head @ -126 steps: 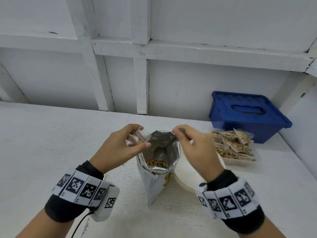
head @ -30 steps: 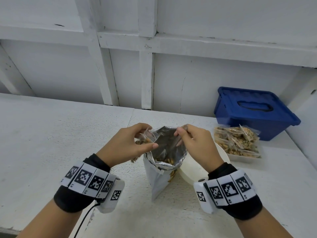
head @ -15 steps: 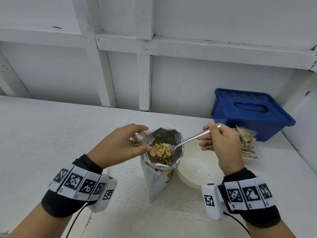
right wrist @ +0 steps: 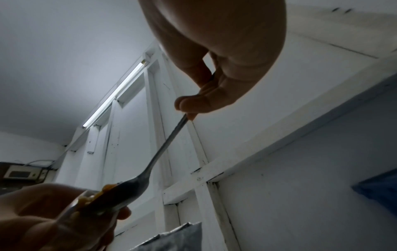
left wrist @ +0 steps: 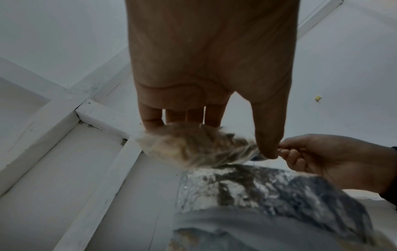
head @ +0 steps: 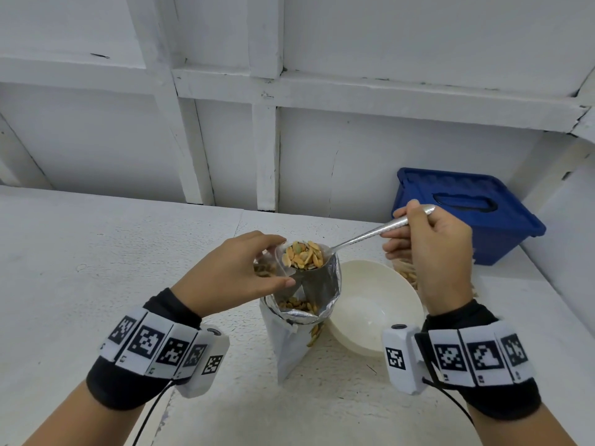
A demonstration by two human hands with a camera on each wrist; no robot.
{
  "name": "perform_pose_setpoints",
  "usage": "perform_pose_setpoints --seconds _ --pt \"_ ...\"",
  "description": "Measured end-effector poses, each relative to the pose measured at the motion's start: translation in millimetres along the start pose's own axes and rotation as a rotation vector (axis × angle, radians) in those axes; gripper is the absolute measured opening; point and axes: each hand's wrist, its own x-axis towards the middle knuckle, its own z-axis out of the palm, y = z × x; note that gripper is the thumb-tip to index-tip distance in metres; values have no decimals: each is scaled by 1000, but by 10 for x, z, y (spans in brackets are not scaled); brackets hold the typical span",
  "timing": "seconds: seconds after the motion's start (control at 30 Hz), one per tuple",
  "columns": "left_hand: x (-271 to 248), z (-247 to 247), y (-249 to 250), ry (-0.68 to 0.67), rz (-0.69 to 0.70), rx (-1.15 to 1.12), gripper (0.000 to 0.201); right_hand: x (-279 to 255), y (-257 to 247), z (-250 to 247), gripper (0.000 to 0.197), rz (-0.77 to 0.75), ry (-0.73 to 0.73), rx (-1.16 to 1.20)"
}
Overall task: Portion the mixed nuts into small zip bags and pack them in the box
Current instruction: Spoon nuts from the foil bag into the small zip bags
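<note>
My left hand (head: 238, 272) pinches a small clear zip bag (head: 269, 267) partly filled with nuts, its mouth facing right; the bag (left wrist: 193, 149) looks blurred in the left wrist view. My right hand (head: 431, 249) grips the handle of a metal spoon (head: 370, 235) heaped with mixed nuts (head: 304, 255), its bowl right at the bag's mouth. In the right wrist view the spoon (right wrist: 150, 168) slopes down toward my left hand (right wrist: 53, 219). Below both stands the open foil nut pouch (head: 309, 317), upright on the table. The blue box (head: 467, 210) sits shut at the back right.
An empty cream bowl (head: 370, 304) stands right of the pouch. Filled small nut bags (head: 405, 272) lie behind my right hand, mostly hidden. The white table (head: 96, 252) runs back to a white panelled wall.
The spoon has come up out of the foil pouch with a load of nuts and moved left to the mouth of the small bag. My left hand has kept its hold.
</note>
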Motion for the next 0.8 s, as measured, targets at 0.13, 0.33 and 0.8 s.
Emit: perform_pose_setpoints --seconds 0.13,0.33,0.8 --pt "23 42 -3 -2 4 -48 85 -47 -105 127 26 -108 -38 -53" --pt "36 95 29 53 -6 -214 59 -153 -364 317 20 -462 -195 -180" --pt "-28 -1 -114 305 -126 -398 30 -138 -161 81 22 -469 -154 -279"
